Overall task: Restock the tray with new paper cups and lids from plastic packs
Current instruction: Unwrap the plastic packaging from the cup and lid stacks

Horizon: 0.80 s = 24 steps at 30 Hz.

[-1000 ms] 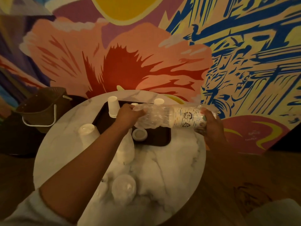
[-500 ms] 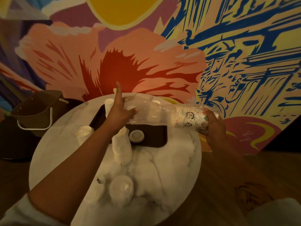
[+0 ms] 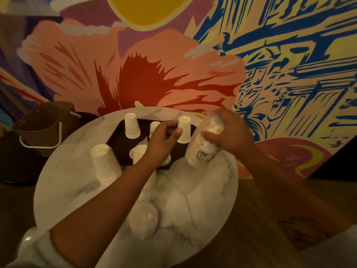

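Note:
A dark tray [image 3: 119, 146] lies at the far side of the round marble table [image 3: 202, 206]. Upside-down white paper cups stand on it: a short stack [image 3: 132, 125], one partly hidden cup [image 3: 154, 127] and a cup [image 3: 184, 132] at the right. My right hand [image 3: 229, 136] grips the top of a plastic pack of cups [image 3: 202, 149], which stands tilted at the tray's right end. My left hand [image 3: 163, 141] hovers over the tray with fingers curled and nothing visible in them, its thumb tip beside the right cup.
A taller inverted cup stack [image 3: 105, 165] stands on the table left of the tray. A wrapped pack of lids [image 3: 144, 219] lies near the front, and another white pack [image 3: 138, 152] sits under my left forearm. A brown basket [image 3: 44, 124] stands off the table's left.
The pack swung from lying level between both hands to standing tilted under my right hand. My left hand let go of its open end and moved beside the right cup.

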Tool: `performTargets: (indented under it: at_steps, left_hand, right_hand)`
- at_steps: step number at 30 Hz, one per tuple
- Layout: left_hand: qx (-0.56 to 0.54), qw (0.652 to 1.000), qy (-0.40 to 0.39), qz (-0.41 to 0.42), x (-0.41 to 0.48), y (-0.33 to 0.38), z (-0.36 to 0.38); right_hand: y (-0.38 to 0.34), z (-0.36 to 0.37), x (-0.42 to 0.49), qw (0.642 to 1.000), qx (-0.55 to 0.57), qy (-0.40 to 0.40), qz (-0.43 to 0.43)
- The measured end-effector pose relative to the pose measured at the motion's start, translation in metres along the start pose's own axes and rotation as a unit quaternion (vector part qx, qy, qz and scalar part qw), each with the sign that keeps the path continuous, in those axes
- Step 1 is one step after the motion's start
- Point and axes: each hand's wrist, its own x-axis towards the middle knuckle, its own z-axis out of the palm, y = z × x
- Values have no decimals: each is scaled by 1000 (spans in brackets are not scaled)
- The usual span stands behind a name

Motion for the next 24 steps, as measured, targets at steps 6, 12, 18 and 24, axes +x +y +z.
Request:
performTargets:
  at_steps: [6,12,18,24]
  left_hand:
    - [-44,993,-102,-39,-4,-20,9]
    - [-59,996,-45,-50,-5,-32,8]
    - [-48,996,72,-28,0,-39,9]
    - [-28,994,109,-7,7,-40,6]
  right_hand:
    - [-13,53,-7,991,-70,-80,-83]
    - [-20,72,2,986,-66,-117,-102]
    - [-29,73,5,983,-28,-133,-121]
    - [-26,69,12,977,186,-102,-15]
